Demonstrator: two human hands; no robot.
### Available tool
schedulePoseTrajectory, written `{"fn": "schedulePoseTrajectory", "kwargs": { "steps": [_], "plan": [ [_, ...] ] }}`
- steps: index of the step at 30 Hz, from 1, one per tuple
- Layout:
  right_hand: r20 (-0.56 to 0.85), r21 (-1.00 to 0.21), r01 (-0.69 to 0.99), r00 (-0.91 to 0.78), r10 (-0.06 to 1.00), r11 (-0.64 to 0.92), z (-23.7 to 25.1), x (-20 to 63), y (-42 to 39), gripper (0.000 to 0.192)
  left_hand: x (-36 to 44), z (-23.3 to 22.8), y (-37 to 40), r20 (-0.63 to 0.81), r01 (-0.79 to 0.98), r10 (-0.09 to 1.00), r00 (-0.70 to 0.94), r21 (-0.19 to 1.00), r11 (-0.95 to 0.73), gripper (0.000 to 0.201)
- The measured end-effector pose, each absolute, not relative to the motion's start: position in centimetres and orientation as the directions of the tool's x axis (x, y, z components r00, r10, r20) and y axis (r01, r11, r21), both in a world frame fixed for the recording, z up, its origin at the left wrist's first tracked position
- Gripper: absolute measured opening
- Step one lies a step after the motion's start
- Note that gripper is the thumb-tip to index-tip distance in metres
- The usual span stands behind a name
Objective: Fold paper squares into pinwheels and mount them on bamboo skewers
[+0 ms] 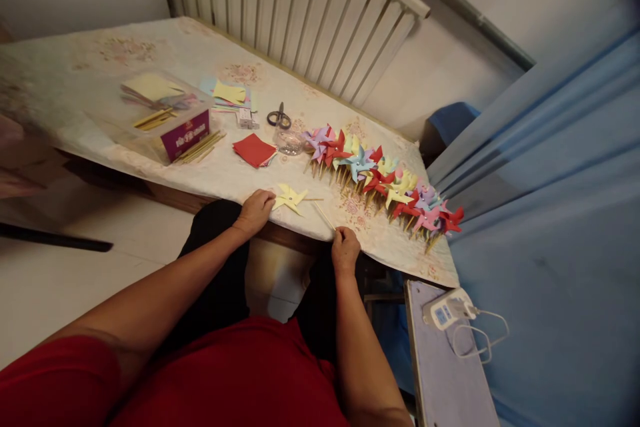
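Observation:
A yellow paper pinwheel point(290, 198) lies near the table's front edge, with a short stick point(314, 199) showing to its right. My left hand point(256, 212) is closed at the pinwheel's left blade, its fingertips on the paper. Between the thumb and fingers of my right hand point(346, 250) is one end of a thin wooden stick point(326, 216), whose other end points toward the pinwheel. To the right stands a long row of finished pinwheels point(380, 180) in red, yellow, blue, pink and purple.
Red paper squares point(254, 149), a small clear bag point(289, 141), scissors point(279, 117) and a small box point(247, 119) lie behind my hands. Farther left are a clear plastic bin point(187, 137) and loose sticks point(203, 147). A white plug adapter point(449, 310) rests on a bench at right.

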State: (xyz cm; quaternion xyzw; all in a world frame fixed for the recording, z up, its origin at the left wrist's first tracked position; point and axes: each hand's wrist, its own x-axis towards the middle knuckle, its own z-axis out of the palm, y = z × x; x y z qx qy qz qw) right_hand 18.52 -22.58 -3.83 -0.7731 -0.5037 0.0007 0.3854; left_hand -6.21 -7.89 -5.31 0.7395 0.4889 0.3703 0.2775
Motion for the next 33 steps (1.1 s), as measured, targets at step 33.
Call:
{"fn": "schedulePoseTrajectory", "kwargs": {
  "steps": [33],
  "plan": [
    [0.377,-0.601,0.772,0.501,0.779,-0.206,-4.2,18.8,-21.7,0.025,-3.3,-1.3,-10.8,-0.465,0.267,0.880,0.097,0.864,0.427,0.018]
  ]
}}
